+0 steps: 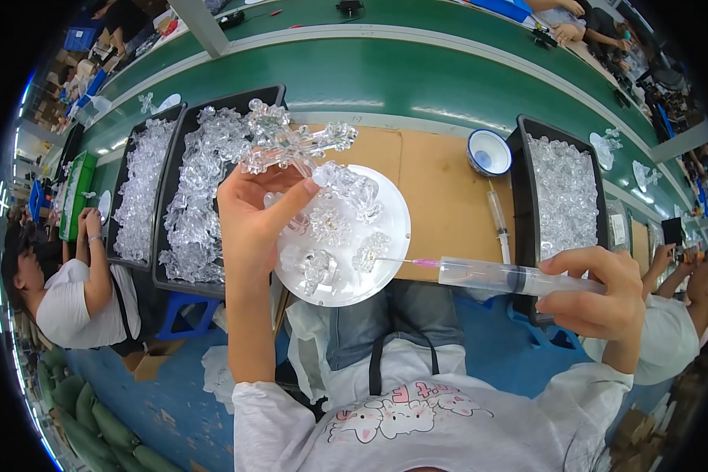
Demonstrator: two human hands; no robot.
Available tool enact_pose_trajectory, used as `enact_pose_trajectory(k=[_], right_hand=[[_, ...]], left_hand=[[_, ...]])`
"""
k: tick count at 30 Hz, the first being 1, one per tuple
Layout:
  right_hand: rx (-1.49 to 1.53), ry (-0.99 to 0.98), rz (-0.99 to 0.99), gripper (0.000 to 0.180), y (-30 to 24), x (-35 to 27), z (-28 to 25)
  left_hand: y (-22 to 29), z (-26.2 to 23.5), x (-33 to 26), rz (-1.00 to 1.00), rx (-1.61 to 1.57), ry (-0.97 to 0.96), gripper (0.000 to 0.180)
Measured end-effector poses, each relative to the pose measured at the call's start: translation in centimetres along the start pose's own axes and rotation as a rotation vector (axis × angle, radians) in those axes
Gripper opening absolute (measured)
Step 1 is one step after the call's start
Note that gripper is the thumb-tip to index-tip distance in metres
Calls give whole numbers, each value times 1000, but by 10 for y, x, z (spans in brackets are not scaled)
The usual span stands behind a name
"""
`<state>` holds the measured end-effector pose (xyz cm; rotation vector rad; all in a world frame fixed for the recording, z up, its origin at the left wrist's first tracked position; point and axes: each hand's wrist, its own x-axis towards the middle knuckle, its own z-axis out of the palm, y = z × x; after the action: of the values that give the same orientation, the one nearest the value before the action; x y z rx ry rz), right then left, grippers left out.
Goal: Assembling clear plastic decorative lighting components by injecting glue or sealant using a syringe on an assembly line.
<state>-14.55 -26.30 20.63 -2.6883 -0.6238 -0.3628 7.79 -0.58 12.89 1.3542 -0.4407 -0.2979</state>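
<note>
My left hand (263, 206) pinches a branched clear plastic piece (291, 141) with beaded arms, held up over the left rim of a round white plate (381, 287). On the plate lie several small clear flower-shaped pieces (330, 224). My right hand (594, 295) is closed around a large clear syringe (480, 275) with a pink needle hub. The syringe lies nearly level, and its thin needle points left, its tip at a clear flower piece (371, 252) on the plate's right side. Whether the tip touches that piece, I cannot tell.
Black bins (182, 169) heaped with clear parts stand on the left, and another black bin (525, 130) on the right. A blue-rimmed white bowl (489, 152) and a second syringe (498, 216) rest on the brown board (433, 189). Co-workers sit at both sides, one by a green bin (77, 197).
</note>
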Motion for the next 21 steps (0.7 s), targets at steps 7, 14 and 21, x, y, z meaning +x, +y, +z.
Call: enact_pose_trajectory(k=[7, 14, 21], right_hand=[[-22, 6, 5, 19, -2, 1, 0], [-41, -13, 10, 19, -4, -1, -4], [-12, 9, 1, 19, 0, -3, 2]], left_hand=[[1, 2, -1, -7, -15, 2, 31], [1, 3, 0, 12, -29, -8, 30], [2, 3, -3, 8, -17, -10, 31]])
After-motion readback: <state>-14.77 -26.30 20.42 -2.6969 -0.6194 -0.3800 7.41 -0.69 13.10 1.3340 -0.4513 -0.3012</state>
